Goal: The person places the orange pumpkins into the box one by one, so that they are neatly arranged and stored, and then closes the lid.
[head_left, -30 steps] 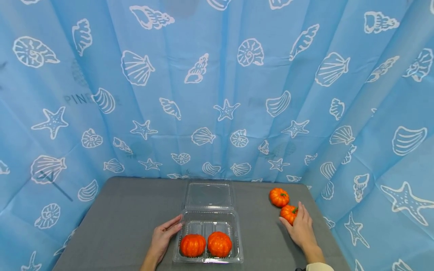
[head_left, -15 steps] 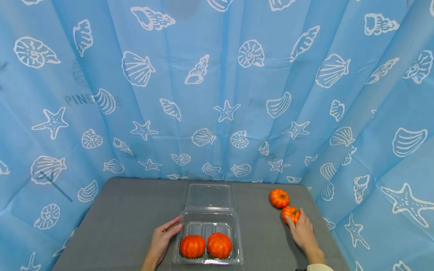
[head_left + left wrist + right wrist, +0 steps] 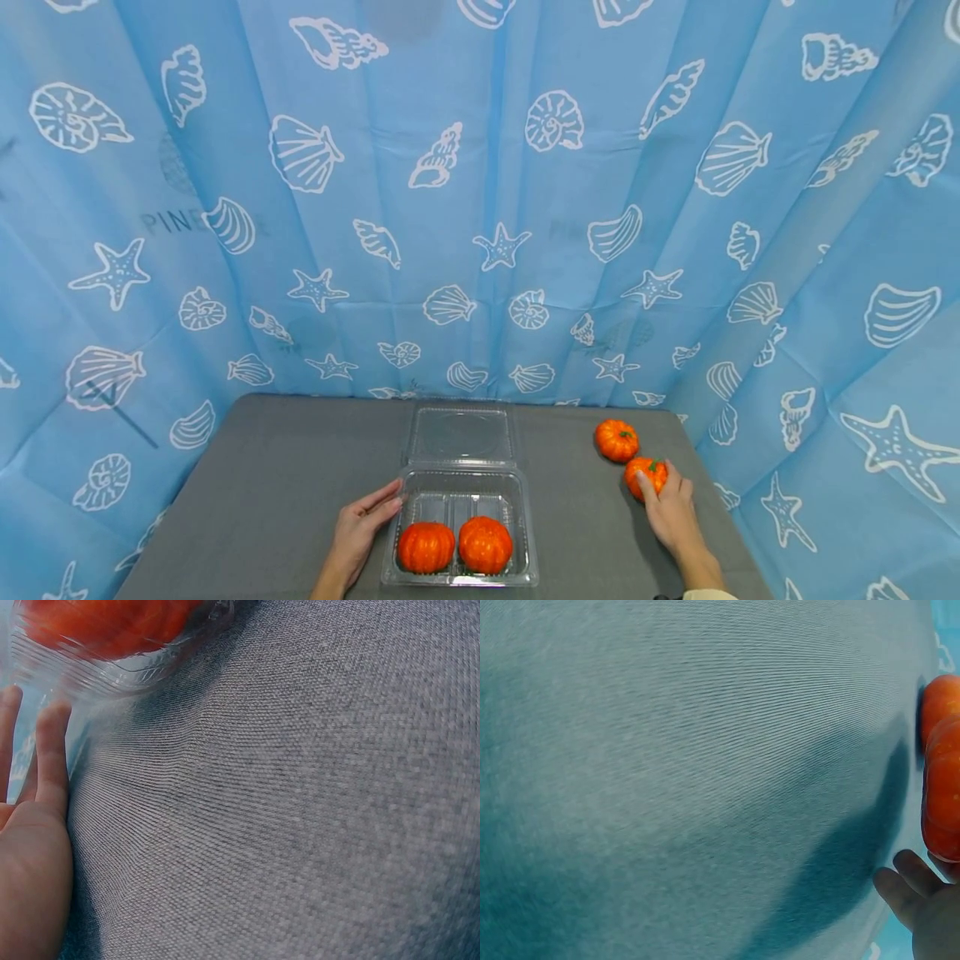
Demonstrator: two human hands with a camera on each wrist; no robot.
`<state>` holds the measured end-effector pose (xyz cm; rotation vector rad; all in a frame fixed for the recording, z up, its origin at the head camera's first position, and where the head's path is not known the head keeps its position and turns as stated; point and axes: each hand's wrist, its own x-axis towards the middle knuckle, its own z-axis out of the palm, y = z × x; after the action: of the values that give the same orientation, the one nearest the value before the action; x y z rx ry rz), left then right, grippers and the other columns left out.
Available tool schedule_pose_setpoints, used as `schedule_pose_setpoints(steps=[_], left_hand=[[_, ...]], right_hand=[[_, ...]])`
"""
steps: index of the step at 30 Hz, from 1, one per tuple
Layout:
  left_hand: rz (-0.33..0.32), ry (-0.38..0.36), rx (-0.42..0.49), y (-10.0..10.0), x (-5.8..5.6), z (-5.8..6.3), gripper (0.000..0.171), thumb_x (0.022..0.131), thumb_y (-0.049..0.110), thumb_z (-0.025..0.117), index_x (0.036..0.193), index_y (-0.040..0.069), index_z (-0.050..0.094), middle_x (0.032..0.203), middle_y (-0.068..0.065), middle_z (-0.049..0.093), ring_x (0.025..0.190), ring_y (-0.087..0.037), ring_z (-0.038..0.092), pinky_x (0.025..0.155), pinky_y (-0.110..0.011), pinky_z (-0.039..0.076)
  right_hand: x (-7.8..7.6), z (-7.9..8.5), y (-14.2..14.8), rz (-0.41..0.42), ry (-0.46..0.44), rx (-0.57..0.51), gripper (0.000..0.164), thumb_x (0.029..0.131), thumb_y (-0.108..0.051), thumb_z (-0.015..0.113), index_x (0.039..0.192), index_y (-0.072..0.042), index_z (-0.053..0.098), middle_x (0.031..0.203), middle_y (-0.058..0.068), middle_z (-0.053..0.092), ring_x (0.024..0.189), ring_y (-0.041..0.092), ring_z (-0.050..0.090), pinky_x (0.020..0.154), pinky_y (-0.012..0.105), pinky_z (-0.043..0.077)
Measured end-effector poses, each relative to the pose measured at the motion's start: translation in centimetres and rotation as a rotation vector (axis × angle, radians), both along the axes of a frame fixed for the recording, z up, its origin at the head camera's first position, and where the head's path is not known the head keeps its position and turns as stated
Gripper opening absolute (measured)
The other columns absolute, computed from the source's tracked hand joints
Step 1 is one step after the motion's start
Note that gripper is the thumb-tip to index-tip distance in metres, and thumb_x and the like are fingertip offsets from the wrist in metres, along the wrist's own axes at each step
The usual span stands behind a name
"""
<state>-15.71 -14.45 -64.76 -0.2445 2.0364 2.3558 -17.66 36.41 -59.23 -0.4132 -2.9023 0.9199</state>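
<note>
My right hand [image 3: 673, 512] has its thumb and fingers around a small orange pumpkin [image 3: 643, 481] with a green stem, at the right side of the table. In the right wrist view that pumpkin [image 3: 945, 787] sits just beyond the fingers at the right edge. Behind it lies another small pumpkin [image 3: 617, 441]. With fairly straight fingers, my left hand [image 3: 356, 531] touches the left rim of a clear plastic clamshell container [image 3: 529, 533]. Two pumpkins, a left one [image 3: 426, 547] and a right one [image 3: 485, 545], sit side by side in its front half.
The container's hinged lid [image 3: 462, 433] lies folded back on the grey cloth-covered table [image 3: 315, 450]. A blue curtain [image 3: 480, 200] printed with white seashells and starfish hangs behind the table and along both sides.
My right hand has closed in around the front right pumpkin, which has shifted slightly right and toward me, away from the pumpkin behind it. The left hand and container have stayed put.
</note>
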Motion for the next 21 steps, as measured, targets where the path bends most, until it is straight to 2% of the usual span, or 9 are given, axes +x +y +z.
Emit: schedule_pose_setpoints(steps=[6,10,16,21], left_hand=[[-0.008,-0.008,0.033,0.0,0.0,0.0,0.048,0.088,0.012,0.079,0.132,-0.003,0.066,0.132,-0.013,0.070,0.106,-0.005,0.073,0.090,-0.018,0.057],[-0.010,-0.013,0.049,-0.1,-0.1,0.0,0.049,0.088,0.011,0.079,0.133,-0.004,0.065,0.133,-0.014,0.069,0.105,-0.007,0.074,0.089,-0.020,0.059],[-0.022,-0.029,0.054,0.1,0.0,-0.1,0.050,0.087,0.011,0.079,0.133,-0.004,0.065,0.133,-0.014,0.069,0.103,-0.008,0.074,0.089,-0.021,0.059],[-0.013,-0.023,0.043,-0.1,0.0,0.0,0.048,0.088,0.011,0.079,0.132,-0.003,0.066,0.133,-0.014,0.069,0.106,-0.003,0.072,0.089,-0.019,0.058]], right_hand=[[0.0,1.0,-0.1,0.001,-0.018,-0.011,0.074,0.109,-0.052,0.027,0.160,0.001,0.012,0.140,0.038,0.023,0.119,0.065,0.046,0.102,0.073,0.039],[-0.1,1.5,-0.3,0.011,-0.025,-0.025,0.072,0.109,-0.053,0.024,0.161,-0.005,0.014,0.142,0.036,0.022,0.121,0.062,0.046,0.103,0.072,0.039],[0.3,2.4,-0.8,0.042,-0.023,-0.058,0.067,0.110,-0.050,0.023,0.162,-0.008,0.017,0.147,0.034,0.020,0.126,0.057,0.044,0.105,0.071,0.038],[0.0,3.2,-1.6,0.062,0.032,-0.079,0.059,0.111,-0.045,0.024,0.161,-0.013,0.023,0.150,0.029,0.022,0.126,0.056,0.047,0.104,0.070,0.038]])
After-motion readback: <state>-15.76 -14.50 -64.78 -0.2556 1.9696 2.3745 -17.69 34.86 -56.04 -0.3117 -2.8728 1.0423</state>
